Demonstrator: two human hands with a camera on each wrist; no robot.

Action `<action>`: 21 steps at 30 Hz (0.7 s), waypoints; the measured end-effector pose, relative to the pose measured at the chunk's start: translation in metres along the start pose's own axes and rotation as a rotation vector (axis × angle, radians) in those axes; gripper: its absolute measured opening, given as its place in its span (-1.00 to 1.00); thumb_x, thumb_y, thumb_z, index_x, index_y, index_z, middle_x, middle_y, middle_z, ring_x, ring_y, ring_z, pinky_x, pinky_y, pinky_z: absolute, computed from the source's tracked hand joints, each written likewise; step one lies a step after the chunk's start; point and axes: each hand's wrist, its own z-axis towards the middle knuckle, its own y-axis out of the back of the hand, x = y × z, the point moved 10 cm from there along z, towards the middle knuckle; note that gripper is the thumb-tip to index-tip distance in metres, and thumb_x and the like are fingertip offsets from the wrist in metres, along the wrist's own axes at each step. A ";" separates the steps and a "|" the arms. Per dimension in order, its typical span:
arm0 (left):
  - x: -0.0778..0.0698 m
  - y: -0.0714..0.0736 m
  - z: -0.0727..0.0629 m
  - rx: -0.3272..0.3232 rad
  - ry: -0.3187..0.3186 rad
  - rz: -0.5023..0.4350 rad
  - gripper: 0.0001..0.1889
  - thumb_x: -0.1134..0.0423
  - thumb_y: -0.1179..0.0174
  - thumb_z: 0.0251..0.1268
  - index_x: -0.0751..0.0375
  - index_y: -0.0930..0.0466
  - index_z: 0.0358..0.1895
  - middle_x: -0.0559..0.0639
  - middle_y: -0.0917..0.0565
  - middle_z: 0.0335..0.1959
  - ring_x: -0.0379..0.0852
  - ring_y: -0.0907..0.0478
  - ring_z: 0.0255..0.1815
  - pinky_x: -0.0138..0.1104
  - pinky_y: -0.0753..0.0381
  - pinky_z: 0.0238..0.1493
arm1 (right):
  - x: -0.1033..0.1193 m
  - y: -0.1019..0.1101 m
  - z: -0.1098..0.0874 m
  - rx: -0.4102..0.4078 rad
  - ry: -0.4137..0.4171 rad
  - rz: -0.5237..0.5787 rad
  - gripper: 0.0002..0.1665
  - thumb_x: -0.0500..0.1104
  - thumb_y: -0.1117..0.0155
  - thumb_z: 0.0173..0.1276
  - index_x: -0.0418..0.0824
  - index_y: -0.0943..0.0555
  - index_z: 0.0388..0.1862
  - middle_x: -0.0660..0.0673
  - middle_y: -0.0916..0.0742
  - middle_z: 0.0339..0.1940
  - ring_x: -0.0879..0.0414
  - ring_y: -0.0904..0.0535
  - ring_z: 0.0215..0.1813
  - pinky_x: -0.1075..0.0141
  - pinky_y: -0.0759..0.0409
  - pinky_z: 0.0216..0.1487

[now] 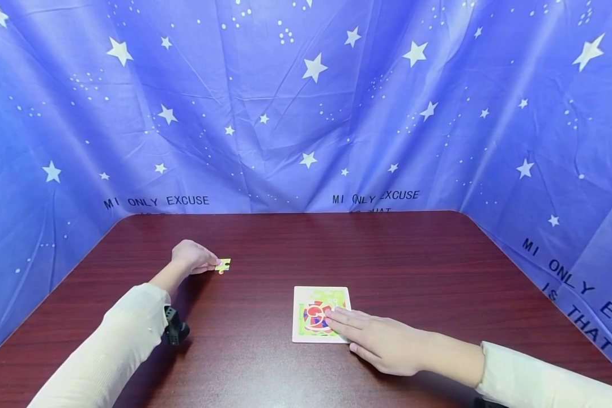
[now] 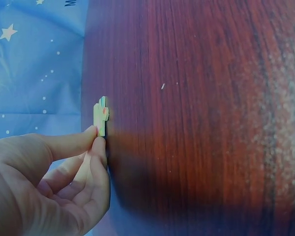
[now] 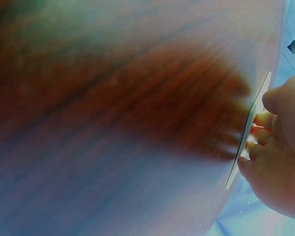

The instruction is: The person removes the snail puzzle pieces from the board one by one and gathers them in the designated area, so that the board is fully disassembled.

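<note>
My left hand (image 1: 194, 258) pinches a small jigsaw puzzle piece (image 1: 223, 264), yellow-green with a knob and a notch, at the left rear of the table. In the left wrist view, thumb and forefinger grip one end of the thin piece (image 2: 101, 118), seen nearly edge-on. A square puzzle board (image 1: 296, 317) with a pale border and a red, blue and green picture lies near the middle. On its right part rests my right hand (image 1: 382, 337), fingers extended and covering some of the picture. The right wrist view has the board's edge (image 3: 250, 118) beneath the fingers.
The dark red wood-grain table (image 1: 265, 243) fills the foreground. Behind it and along both sides hangs a blue star-print curtain (image 1: 265, 158). A black wrist camera (image 1: 174, 326) sits at the left cuff.
</note>
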 end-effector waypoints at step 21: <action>-0.002 0.002 -0.004 -0.016 0.007 0.023 -0.82 0.42 -0.37 0.01 0.45 -0.74 -0.28 -0.22 -0.57 -0.87 -0.44 -0.46 -0.83 -0.56 -0.54 -0.65 | 0.001 0.002 0.000 0.007 -0.006 -0.007 -0.42 -0.11 0.12 0.55 -0.20 -0.20 0.49 -0.08 -0.36 0.51 0.02 -0.31 0.49 0.10 -0.46 0.37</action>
